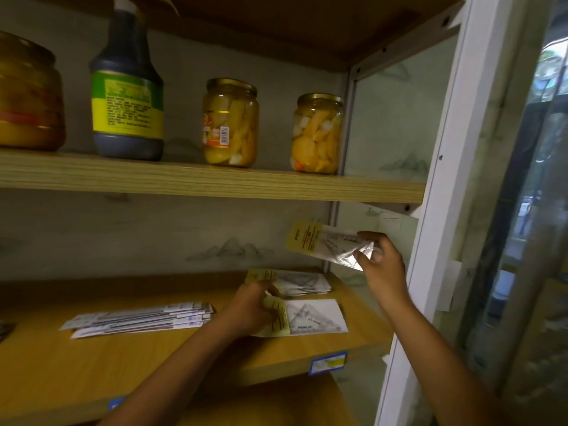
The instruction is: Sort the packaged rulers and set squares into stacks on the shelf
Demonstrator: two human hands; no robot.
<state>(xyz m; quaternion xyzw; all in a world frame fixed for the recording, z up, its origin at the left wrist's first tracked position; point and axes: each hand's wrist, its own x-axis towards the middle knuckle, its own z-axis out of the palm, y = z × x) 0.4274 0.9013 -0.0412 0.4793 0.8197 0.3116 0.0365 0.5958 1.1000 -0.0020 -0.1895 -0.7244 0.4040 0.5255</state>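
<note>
A stack of long packaged rulers (pixel 138 318) lies on the wooden shelf (pixel 92 364) at the left. My left hand (pixel 255 305) grips the yellow header of a packaged set square (pixel 313 316) lying near the shelf's right front. Behind it sits a small pile of set square packs (pixel 298 282) against the back wall. My right hand (pixel 379 262) holds another set square pack (pixel 325 245) in the air above the shelf's right end, pinching its clear plastic end.
The shelf above (pixel 215 182) carries two fruit jars (pixel 230 121), a dark sauce bottle (pixel 126 87) and a big jar (pixel 27 96) at far left. A white cabinet frame (pixel 439 195) and glass door stand at right. A blue price tag (pixel 327 362) marks the shelf edge.
</note>
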